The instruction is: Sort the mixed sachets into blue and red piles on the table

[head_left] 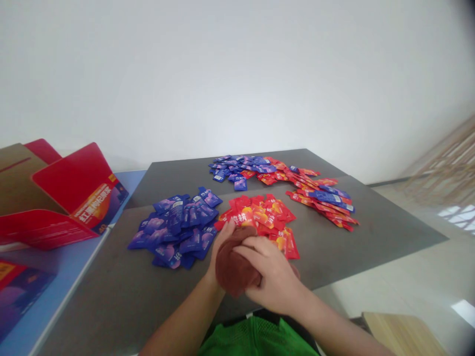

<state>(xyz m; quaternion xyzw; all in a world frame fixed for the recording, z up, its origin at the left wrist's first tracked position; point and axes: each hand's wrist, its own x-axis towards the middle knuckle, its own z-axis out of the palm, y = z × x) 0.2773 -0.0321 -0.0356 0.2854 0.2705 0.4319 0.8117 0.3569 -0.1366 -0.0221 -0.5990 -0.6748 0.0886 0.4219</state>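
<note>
A brown cloth [234, 264] is bunched up between my two hands, above the near edge of the dark grey table. My right hand [276, 277] is closed on the cloth, its fingers folded over the top. Most of my left hand [219, 244] lies behind the cloth, with its fingers wrapped round the far side. Just beyond my left fingertips are red sachets [267, 212] with orange fruit prints; whether those fingertips touch one, I cannot tell. To the left lies a heap of blue-purple sachets [181, 227].
More blue sachets [237, 165] and red sachets [315, 198] spread over the back and right of the table [367, 242]. An open red carton [74, 198] stands on a blue surface at left, with another printed box [22, 291] nearer. A wooden stool [401, 333] is at lower right.
</note>
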